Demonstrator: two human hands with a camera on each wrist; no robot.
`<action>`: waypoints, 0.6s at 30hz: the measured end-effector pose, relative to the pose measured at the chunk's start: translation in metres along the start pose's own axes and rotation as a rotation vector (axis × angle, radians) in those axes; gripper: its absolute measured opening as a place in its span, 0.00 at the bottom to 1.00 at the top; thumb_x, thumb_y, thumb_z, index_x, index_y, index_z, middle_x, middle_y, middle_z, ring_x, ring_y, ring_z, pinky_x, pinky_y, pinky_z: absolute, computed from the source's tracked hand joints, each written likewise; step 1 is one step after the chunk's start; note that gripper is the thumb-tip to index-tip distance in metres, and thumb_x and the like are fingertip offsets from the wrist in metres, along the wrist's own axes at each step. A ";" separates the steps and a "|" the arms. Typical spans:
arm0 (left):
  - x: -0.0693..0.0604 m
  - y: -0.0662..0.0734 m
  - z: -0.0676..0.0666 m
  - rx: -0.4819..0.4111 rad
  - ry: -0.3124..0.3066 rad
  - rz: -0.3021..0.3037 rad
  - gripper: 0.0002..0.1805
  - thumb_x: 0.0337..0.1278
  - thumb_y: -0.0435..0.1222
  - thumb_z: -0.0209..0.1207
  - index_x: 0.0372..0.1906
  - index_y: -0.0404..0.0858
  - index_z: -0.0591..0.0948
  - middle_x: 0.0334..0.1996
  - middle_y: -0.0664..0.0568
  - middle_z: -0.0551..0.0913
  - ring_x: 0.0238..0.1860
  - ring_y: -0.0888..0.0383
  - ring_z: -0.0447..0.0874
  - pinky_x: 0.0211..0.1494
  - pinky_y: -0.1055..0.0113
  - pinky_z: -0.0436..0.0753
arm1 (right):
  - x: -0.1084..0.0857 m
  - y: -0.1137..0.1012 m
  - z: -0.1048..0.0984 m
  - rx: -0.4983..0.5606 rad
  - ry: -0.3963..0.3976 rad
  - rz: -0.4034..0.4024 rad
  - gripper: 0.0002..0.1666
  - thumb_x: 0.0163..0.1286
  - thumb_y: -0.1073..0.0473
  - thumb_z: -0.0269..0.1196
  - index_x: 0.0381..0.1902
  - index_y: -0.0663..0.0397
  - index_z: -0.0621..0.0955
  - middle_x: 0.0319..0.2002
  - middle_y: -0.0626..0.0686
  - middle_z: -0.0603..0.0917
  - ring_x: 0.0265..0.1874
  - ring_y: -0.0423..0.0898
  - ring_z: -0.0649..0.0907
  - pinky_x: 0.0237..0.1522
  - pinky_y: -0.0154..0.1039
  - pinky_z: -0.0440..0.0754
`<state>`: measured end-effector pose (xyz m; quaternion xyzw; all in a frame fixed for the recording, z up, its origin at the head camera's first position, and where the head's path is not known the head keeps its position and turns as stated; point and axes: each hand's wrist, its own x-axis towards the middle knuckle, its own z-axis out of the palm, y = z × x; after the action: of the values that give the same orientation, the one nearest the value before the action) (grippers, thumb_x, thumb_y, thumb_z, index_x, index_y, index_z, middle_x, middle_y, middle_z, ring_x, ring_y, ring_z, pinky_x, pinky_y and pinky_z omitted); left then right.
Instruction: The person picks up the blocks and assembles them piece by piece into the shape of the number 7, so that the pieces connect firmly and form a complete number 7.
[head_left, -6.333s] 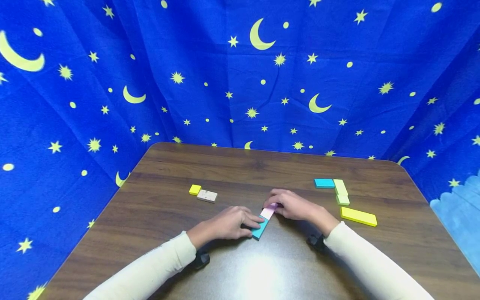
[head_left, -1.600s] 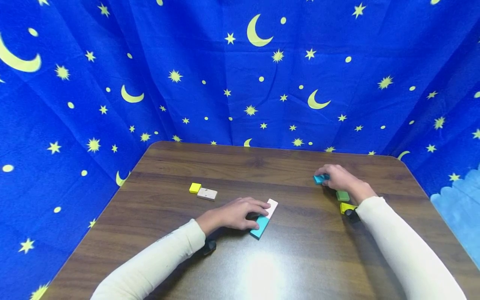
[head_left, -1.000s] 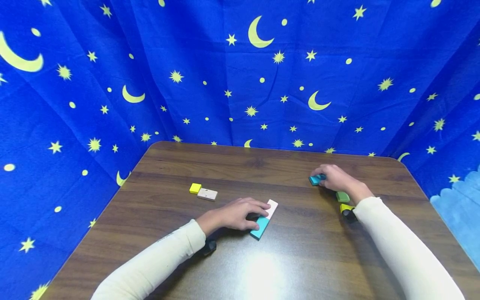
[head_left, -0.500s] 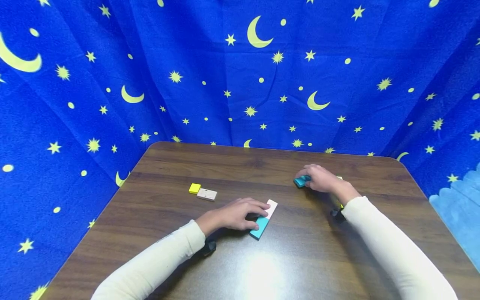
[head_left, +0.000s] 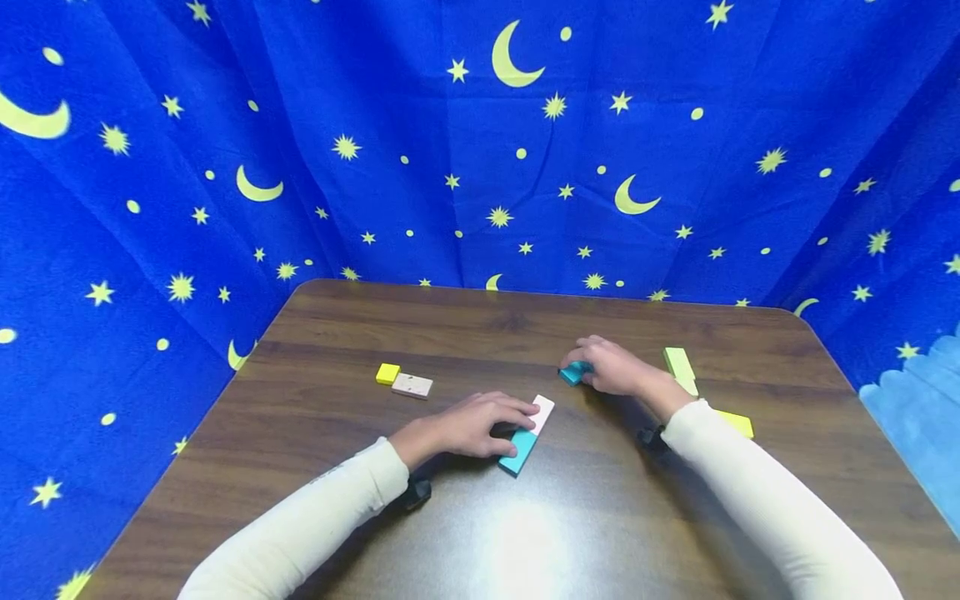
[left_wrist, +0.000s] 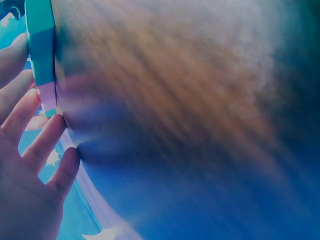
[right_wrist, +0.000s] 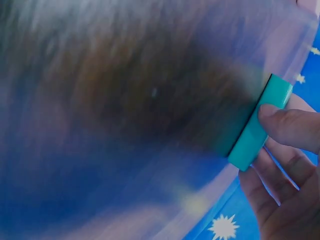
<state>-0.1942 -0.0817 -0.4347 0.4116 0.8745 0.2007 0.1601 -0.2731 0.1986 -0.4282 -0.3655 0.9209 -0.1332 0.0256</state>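
Observation:
Near the middle of the table, a turquoise block [head_left: 517, 452] and a pale pink block [head_left: 542, 412] lie end to end in a slanted line. My left hand [head_left: 468, 427] rests on them from the left, fingers spread and relaxed; in the left wrist view the hand [left_wrist: 30, 160] has its fingertips beside the turquoise block [left_wrist: 41, 45]. Up and to the right of that pair, my right hand [head_left: 611, 367] pinches a second turquoise block [head_left: 573, 372]. The right wrist view shows the thumb of this hand [right_wrist: 290, 150] on one face of the block [right_wrist: 260, 125].
On the table's [head_left: 480, 325] left lie a small yellow block [head_left: 387, 373] and a speckled whitish block [head_left: 412, 385], touching. To the right are light green blocks [head_left: 678, 367] and a long yellow block [head_left: 737, 422], partly behind the right sleeve [head_left: 765, 492]. A starry blue cloth hangs behind.
My right hand has carried the turquoise block leftward from beside the light green blocks, toward the middle pair. My left hand, earlier lower on the pair, has stayed nearly still lately.

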 end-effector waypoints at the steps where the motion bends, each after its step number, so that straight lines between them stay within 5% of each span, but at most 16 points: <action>1: 0.000 0.000 -0.001 0.004 0.002 0.001 0.24 0.64 0.45 0.63 0.65 0.49 0.78 0.73 0.61 0.69 0.74 0.55 0.66 0.77 0.49 0.64 | 0.001 -0.003 0.000 0.000 0.000 -0.007 0.22 0.57 0.75 0.65 0.49 0.54 0.86 0.51 0.60 0.87 0.59 0.65 0.79 0.61 0.62 0.77; 9: 0.001 -0.001 -0.001 0.036 0.002 0.005 0.24 0.65 0.46 0.62 0.65 0.50 0.78 0.74 0.63 0.68 0.74 0.56 0.65 0.76 0.49 0.66 | 0.003 -0.020 0.004 0.008 0.000 -0.071 0.21 0.57 0.74 0.66 0.47 0.51 0.87 0.45 0.54 0.86 0.49 0.54 0.82 0.52 0.52 0.82; 18: 0.000 0.000 -0.001 0.050 -0.004 0.002 0.25 0.65 0.46 0.62 0.66 0.51 0.77 0.74 0.63 0.68 0.74 0.56 0.66 0.76 0.52 0.67 | 0.001 -0.034 0.008 0.045 -0.033 -0.116 0.19 0.59 0.72 0.66 0.46 0.49 0.87 0.46 0.52 0.85 0.50 0.53 0.81 0.53 0.52 0.82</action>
<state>-0.1946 -0.0816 -0.4340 0.4167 0.8785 0.1779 0.1514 -0.2505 0.1724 -0.4268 -0.4195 0.8945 -0.1493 0.0412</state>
